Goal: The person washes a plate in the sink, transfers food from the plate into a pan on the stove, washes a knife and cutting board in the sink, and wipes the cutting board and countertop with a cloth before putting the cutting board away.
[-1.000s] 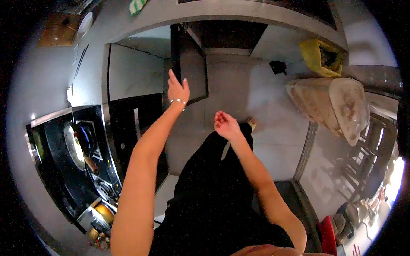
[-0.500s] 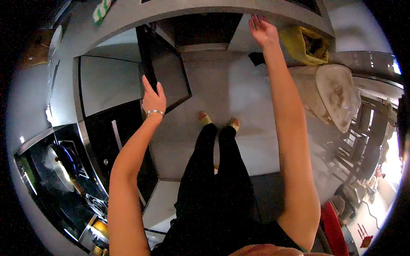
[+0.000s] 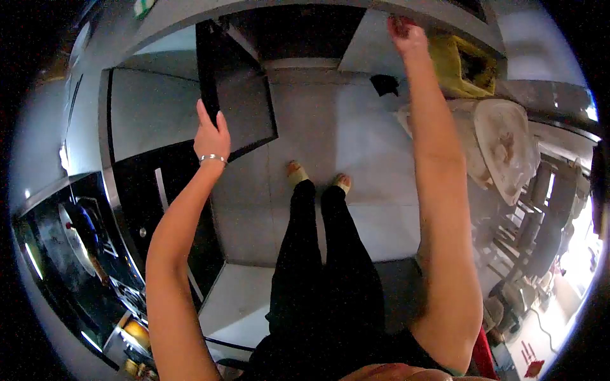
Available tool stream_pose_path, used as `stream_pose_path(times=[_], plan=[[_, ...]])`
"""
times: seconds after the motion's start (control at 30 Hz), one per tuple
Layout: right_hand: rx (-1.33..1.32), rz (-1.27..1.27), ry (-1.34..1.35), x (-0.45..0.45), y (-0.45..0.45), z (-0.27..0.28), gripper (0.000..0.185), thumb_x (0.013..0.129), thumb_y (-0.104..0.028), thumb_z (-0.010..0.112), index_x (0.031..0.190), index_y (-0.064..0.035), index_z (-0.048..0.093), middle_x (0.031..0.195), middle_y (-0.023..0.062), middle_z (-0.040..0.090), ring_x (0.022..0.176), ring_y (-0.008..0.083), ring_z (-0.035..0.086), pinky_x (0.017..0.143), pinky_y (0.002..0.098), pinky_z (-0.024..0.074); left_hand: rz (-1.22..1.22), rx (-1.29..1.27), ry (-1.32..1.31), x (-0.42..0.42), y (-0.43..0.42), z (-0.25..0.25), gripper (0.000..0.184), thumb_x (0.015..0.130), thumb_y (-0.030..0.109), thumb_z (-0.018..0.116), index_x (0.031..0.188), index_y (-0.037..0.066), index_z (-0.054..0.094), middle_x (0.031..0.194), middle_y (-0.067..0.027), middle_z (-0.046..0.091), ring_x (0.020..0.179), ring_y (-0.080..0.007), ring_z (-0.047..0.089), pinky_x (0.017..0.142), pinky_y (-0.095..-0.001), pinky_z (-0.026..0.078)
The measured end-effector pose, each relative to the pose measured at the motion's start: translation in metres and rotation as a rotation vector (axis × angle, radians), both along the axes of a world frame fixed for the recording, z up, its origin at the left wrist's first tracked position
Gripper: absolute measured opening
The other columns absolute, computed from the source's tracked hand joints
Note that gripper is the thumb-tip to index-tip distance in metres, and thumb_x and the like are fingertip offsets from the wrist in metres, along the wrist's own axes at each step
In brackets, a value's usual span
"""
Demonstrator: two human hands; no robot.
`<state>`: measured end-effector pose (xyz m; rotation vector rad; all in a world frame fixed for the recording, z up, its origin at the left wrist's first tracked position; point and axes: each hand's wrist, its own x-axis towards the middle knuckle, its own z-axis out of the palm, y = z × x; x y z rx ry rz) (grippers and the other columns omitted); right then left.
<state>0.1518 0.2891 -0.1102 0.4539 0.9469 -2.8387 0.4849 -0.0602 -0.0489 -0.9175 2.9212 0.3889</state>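
My left hand (image 3: 212, 136) is beside the edge of a dark cabinet door (image 3: 244, 95) that stands swung out under the counter. Its fingers are stretched and the thumb is apart; I cannot tell whether it touches the door. A silver bracelet (image 3: 213, 159) circles that wrist. My right hand (image 3: 408, 37) is far forward, just below the counter's edge, close to a pale upright panel (image 3: 372, 41). Its fingers are curled in shadow, and anything inside them is hidden. Close to its right sits a yellow container (image 3: 448, 66) with dark contents.
A dark compartment (image 3: 305, 32) lies between door and panel. On the floor are a black item (image 3: 385, 85) and, at right, a clear plastic-like bin (image 3: 505, 143). A hob with a pan (image 3: 76, 238) is at left; grey chairs (image 3: 540, 216) stand far right.
The view has shifted slightly. My left hand appears further left and higher beside the door. My right hand has moved a little right and up, and its spread fingers have curled in.
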Motion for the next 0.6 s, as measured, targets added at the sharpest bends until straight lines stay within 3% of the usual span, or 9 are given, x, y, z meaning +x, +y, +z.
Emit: stream_pose_path(times=[0.03, 0.13, 0.23, 0.33, 0.43, 0.5, 0.6], plan=[[-0.164, 0.014, 0.042, -0.007, 0.004, -0.007, 0.012, 0.089, -0.014, 0.048, 0.092, -0.0049, 0.056, 0.056, 0.0033, 0.036, 0.044, 0.0144, 0.027, 0.076, 0.0346, 0.0472, 0.009, 0.002, -0.003, -0.001, 0.002, 0.002, 0.057, 0.091, 0.036, 0.036, 0.138, 0.009, 0.018, 0.093, -0.0233, 0.061, 0.075, -0.0375, 0.061, 0.062, -0.0426, 0.049], [-0.394, 0.107, -0.077, 0.001, -0.007, 0.021, 0.017, 0.089, -0.012, 0.047, 0.096, 0.0012, 0.056, 0.086, 0.0128, 0.055, 0.075, 0.0246, 0.051, 0.067, 0.0352, 0.0476, -0.007, -0.037, 0.058, 0.0, 0.002, -0.001, 0.056, 0.091, 0.036, 0.036, 0.137, 0.01, 0.019, 0.094, -0.0231, 0.061, 0.078, -0.0374, 0.061, 0.063, -0.0429, 0.049], [-0.292, 0.223, -0.035, -0.006, 0.009, -0.008, 0.023, 0.088, -0.003, 0.035, 0.108, -0.0007, 0.046, 0.106, 0.0155, 0.051, 0.093, 0.0283, 0.051, 0.087, 0.0484, 0.0431, -0.03, -0.07, 0.155, 0.002, -0.002, -0.011, 0.059, 0.091, 0.041, 0.033, 0.138, 0.009, 0.019, 0.082, -0.0246, 0.061, 0.068, -0.039, 0.059, 0.057, -0.0438, 0.046], [-0.179, 0.103, -0.124, 0.017, -0.002, 0.002, 0.012, 0.087, -0.006, 0.044, 0.094, 0.0005, 0.051, 0.095, 0.0137, 0.054, 0.082, 0.0271, 0.053, 0.076, 0.042, 0.0443, 0.019, -0.021, 0.061, -0.001, 0.002, -0.002, 0.057, 0.091, 0.038, 0.035, 0.137, 0.009, 0.02, 0.09, -0.0244, 0.061, 0.076, -0.0394, 0.06, 0.063, -0.045, 0.048], [0.018, 0.115, -0.101, 0.048, 0.017, -0.003, 0.011, 0.084, -0.014, 0.055, 0.085, -0.0036, 0.053, 0.074, 0.0083, 0.054, 0.063, 0.0195, 0.052, 0.051, 0.0303, 0.042, 0.003, -0.017, 0.076, 0.001, 0.0, -0.006, 0.056, 0.091, 0.037, 0.036, 0.137, 0.01, 0.021, 0.091, -0.0245, 0.061, 0.077, -0.0393, 0.06, 0.064, -0.0451, 0.048], [0.437, -0.001, -0.291, 0.079, 0.022, 0.008, 0.018, 0.082, -0.02, 0.061, 0.081, -0.0042, 0.053, 0.067, 0.0049, 0.052, 0.058, 0.0171, 0.048, 0.047, 0.029, 0.0361, 0.01, -0.015, 0.078, 0.002, -0.002, -0.007, 0.056, 0.091, 0.037, 0.036, 0.137, 0.01, 0.02, 0.091, -0.0249, 0.061, 0.077, -0.0399, 0.06, 0.065, -0.0457, 0.048], [0.481, 0.191, -0.181, 0.112, 0.063, -0.002, 0.026, 0.081, -0.026, 0.064, 0.088, -0.0023, 0.055, 0.072, 0.0056, 0.054, 0.057, 0.0176, 0.047, 0.046, 0.0284, 0.0365, 0.034, -0.013, 0.037, 0.0, 0.0, -0.003, 0.057, 0.091, 0.038, 0.036, 0.137, 0.01, 0.019, 0.092, -0.0253, 0.061, 0.079, -0.0409, 0.06, 0.067, -0.0475, 0.048]])
